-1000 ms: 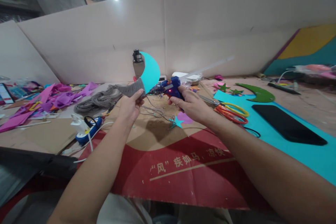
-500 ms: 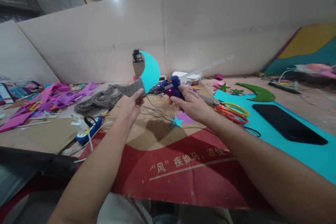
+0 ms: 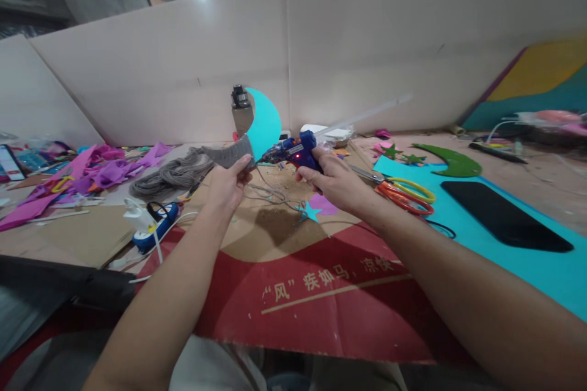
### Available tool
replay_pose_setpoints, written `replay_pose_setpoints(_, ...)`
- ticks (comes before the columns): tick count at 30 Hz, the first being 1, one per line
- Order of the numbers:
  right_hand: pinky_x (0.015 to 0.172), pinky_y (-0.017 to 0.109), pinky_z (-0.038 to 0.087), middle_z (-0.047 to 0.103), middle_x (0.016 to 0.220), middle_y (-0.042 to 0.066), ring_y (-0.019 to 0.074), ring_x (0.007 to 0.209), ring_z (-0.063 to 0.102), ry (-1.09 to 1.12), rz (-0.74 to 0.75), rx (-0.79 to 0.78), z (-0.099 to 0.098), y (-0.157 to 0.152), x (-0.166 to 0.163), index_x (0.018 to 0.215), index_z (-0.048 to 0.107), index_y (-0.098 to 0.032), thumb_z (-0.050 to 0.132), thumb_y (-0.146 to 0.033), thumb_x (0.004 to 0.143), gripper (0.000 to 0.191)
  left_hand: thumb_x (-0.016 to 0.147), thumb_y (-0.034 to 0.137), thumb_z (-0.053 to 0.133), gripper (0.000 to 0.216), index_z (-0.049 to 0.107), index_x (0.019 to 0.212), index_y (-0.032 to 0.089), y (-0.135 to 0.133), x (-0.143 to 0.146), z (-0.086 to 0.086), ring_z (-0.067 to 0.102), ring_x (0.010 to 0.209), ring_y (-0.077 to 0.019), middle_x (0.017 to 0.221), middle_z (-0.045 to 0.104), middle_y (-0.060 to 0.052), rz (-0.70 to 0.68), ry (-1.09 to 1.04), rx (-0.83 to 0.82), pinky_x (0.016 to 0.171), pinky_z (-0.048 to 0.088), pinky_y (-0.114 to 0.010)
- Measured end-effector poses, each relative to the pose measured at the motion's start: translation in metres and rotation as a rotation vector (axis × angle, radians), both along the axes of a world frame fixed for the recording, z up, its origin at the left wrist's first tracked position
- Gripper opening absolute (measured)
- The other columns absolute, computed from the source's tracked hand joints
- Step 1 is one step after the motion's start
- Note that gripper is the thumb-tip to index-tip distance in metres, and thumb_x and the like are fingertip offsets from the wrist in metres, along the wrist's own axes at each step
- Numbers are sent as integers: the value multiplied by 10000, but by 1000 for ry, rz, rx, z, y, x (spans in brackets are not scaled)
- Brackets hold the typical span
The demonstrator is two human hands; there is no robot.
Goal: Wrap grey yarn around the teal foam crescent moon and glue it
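Left hand (image 3: 232, 184): pinching the lower end of the blue crescent (image 3: 266, 125), thumb on the grey yarn (image 3: 232, 153) that covers that end. Crescent is held up above the cardboard (image 3: 298, 311), upper part bare. Right hand (image 3: 337, 178): wrapped round the glue gun (image 3: 300, 151), red light on, nozzle at the yarn's edge; contact cannot be told. Yarn hank (image 3: 167, 174) lies to my left.

Step in hand, my judgement: gluing beside the last wraps. Next move seems to call for a steady crescent, a small bead of glue, and fingers clear of the hot tip.
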State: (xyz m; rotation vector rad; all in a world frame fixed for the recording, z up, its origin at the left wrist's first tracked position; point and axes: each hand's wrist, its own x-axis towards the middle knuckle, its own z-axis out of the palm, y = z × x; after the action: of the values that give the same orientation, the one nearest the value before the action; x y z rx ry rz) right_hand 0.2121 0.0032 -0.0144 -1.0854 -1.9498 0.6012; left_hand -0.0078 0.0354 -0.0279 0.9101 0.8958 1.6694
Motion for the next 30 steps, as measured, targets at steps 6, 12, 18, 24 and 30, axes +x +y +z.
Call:
replay_pose_setpoints(6, 708, 342, 418, 554, 732, 31, 200, 757, 533, -4, -24, 5, 1, -1, 1, 886, 586, -203, 468, -398, 871, 229, 496, 222, 840, 395, 609, 809, 154, 1, -2, -2, 611, 544, -96, 670, 661, 13, -15, 19, 12, 492, 412, -186)
replay_pose_setpoints(12, 719, 343, 430, 562, 759, 34, 190, 749, 533, -3, -40, 6, -1, 0, 2, 889, 591, -208, 460, -409, 879, 240, 493, 219, 844, 393, 606, 801, 162, 0, -1, -2, 606, 548, -92, 681, 665, 9, -18, 24, 25, 501, 413, -186)
replay_pose_setpoints(18, 704, 337, 443, 587, 823, 43, 180, 741, 533, 13, -52, 17, -3, 1, 2, 899, 571, -210, 464, -403, 878, 222, 504, 220, 834, 347, 622, 771, 151, -2, 1, -1, 609, 556, -96, 671, 661, 13, -23, 39, 10, 512, 415, -200)
replay_pose_setpoints(24, 700, 334, 444, 581, 809, 39, 184, 759, 534, 22, -56, 33, -1, 0, 2, 896, 565, -206, 463, -389, 872, 211, 495, 226, 836, 345, 625, 754, 145, -2, 2, -1, 599, 554, -96, 643, 652, 14, -14, 47, -12, 515, 410, -203)
replay_pose_setpoints(30, 657, 334, 444, 572, 790, 44, 180, 715, 515, 59, -63, 6, 1, -2, 2, 952, 561, -204, 463, -407, 863, 243, 501, 219, 835, 340, 627, 762, 154, -2, 3, -1, 593, 558, -92, 672, 659, 18, -40, 59, 5, 505, 398, -207)
